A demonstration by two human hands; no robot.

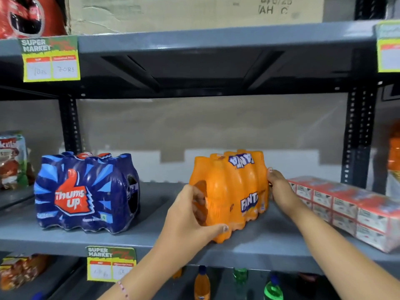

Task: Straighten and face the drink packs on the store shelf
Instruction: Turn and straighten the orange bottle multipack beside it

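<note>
Left hand (190,215) and right hand (279,187) are gripping the skewed Fanta pack (229,191). Thums Up pack (84,191), left, is already facing out. Carton multipack (346,204), right, is awaiting straightening.

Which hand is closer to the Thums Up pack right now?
Left. The left hand grips the near-left end of the orange Fanta pack, on the side facing the Thums Up pack. The right hand holds the Fanta pack's far right end, farther away.
</note>
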